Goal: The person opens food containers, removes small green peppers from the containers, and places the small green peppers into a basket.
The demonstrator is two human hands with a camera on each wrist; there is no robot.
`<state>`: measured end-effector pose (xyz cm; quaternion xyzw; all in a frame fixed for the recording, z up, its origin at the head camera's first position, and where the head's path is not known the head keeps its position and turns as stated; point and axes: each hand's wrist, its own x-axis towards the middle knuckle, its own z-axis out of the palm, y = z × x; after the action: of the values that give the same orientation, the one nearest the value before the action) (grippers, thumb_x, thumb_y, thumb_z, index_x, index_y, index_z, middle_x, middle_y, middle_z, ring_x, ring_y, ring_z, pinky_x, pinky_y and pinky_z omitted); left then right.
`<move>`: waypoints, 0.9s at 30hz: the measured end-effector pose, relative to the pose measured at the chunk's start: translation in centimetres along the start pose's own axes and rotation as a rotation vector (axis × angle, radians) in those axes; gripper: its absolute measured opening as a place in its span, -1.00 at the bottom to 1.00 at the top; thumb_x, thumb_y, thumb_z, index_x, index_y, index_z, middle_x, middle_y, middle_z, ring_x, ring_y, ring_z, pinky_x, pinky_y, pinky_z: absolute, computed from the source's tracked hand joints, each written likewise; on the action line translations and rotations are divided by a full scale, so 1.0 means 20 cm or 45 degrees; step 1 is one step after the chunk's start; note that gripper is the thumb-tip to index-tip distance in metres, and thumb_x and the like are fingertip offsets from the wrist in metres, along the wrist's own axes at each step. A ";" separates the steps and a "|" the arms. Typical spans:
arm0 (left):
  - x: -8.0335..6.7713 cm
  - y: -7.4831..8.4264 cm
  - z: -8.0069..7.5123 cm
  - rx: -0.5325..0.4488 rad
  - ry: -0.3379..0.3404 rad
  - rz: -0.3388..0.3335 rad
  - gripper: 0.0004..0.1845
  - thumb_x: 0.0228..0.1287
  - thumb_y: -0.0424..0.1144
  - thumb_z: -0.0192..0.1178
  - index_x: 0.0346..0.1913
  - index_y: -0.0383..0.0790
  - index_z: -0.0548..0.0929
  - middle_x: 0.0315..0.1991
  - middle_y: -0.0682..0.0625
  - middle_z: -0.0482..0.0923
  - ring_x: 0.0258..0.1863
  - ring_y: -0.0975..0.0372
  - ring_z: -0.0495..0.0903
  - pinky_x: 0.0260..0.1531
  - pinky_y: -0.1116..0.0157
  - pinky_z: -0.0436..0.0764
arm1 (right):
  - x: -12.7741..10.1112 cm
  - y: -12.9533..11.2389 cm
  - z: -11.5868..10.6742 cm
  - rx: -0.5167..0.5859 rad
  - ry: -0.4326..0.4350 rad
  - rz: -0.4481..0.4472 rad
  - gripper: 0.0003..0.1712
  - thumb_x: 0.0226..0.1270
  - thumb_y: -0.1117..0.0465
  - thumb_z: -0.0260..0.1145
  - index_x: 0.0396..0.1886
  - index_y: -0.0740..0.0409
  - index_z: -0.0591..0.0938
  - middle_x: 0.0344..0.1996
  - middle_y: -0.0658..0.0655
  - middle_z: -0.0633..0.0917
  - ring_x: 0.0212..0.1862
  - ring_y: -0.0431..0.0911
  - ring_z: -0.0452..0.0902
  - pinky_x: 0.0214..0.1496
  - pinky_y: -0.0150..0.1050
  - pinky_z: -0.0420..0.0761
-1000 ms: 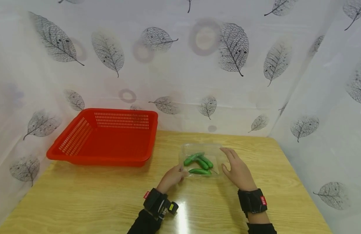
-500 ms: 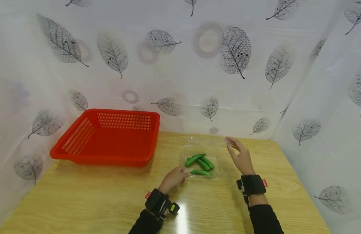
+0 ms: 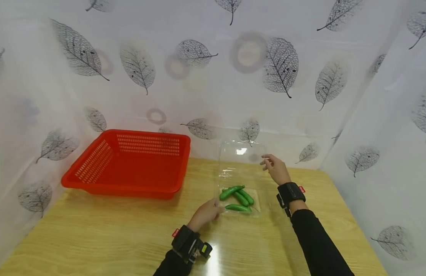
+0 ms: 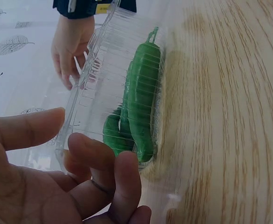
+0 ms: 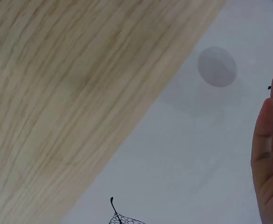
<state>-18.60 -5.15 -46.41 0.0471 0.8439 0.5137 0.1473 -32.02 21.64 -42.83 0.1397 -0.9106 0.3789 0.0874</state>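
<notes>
My left hand (image 3: 205,214) pinches the near corner of a clear box (image 3: 240,199) on the table (image 3: 95,234); green peppers (image 3: 238,196) lie inside. My right hand (image 3: 274,168) holds the raised lid (image 3: 241,161) by its far edge, fingers curled. A red basket (image 3: 130,165) sits well apart, left.

I'm looking into a staged recording booth, not a home. Leaf-printed sheeting (image 3: 213,76) walls off the wooden desk (image 3: 95,237) along its back and right edges.
</notes>
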 end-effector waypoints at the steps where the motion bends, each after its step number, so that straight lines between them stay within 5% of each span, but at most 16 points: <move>1: 0.00 0.00 0.00 0.000 -0.001 -0.005 -0.73 0.26 -0.18 0.11 -0.53 -0.18 0.33 -0.64 0.08 0.29 -0.62 0.24 0.25 -0.56 0.35 0.22 | 0.00 0.01 0.01 -0.003 -0.021 0.012 -0.63 0.50 0.22 -0.05 0.14 0.31 0.47 -0.19 0.34 0.67 -0.27 0.18 0.62 -0.35 -0.24 0.54; 9: 0.00 0.00 0.00 0.013 -0.007 0.001 -0.71 0.27 -0.18 0.11 -0.54 -0.19 0.32 -0.65 0.07 0.28 -0.62 0.23 0.23 -0.55 0.36 0.21 | 0.04 0.07 0.05 0.034 -0.106 0.092 -0.63 0.48 0.25 -0.02 0.11 0.41 0.46 -0.21 0.42 0.65 -0.38 0.22 0.61 -0.47 -0.32 0.50; 19: 0.04 0.00 -0.02 0.058 -0.017 0.003 -0.73 0.29 -0.14 0.09 -0.50 -0.19 0.36 -0.61 0.05 0.33 -0.59 0.23 0.30 -0.54 0.34 0.27 | 0.06 0.12 0.06 -0.042 -0.191 0.137 -0.62 0.48 0.21 -0.03 0.06 0.44 0.50 -0.28 0.38 0.66 -0.50 0.02 0.57 -0.45 -0.28 0.51; 23: 0.05 0.00 -0.02 0.050 -0.018 0.002 -0.73 0.28 -0.15 0.10 -0.50 -0.20 0.36 -0.61 0.05 0.31 -0.59 0.23 0.28 -0.53 0.35 0.26 | 0.04 0.12 0.05 -0.085 -0.187 0.146 -0.59 0.50 0.20 -0.06 0.08 0.45 0.48 -0.24 0.39 0.64 -0.40 0.07 0.58 -0.37 -0.21 0.53; 27: 0.02 -0.01 0.00 0.016 -0.031 -0.017 -0.72 0.26 -0.18 0.11 -0.53 -0.19 0.34 -0.63 0.06 0.29 -0.60 0.23 0.25 -0.54 0.35 0.23 | -0.07 0.08 0.04 -0.164 -0.042 0.150 -0.57 0.49 0.19 -0.04 0.19 0.38 0.41 -0.08 0.43 0.59 -0.14 0.22 0.55 -0.18 -0.01 0.55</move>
<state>-19.07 -5.18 -46.63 0.0485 0.8456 0.5066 0.1608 -31.17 22.39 -44.78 0.0860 -0.9411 0.3218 0.0587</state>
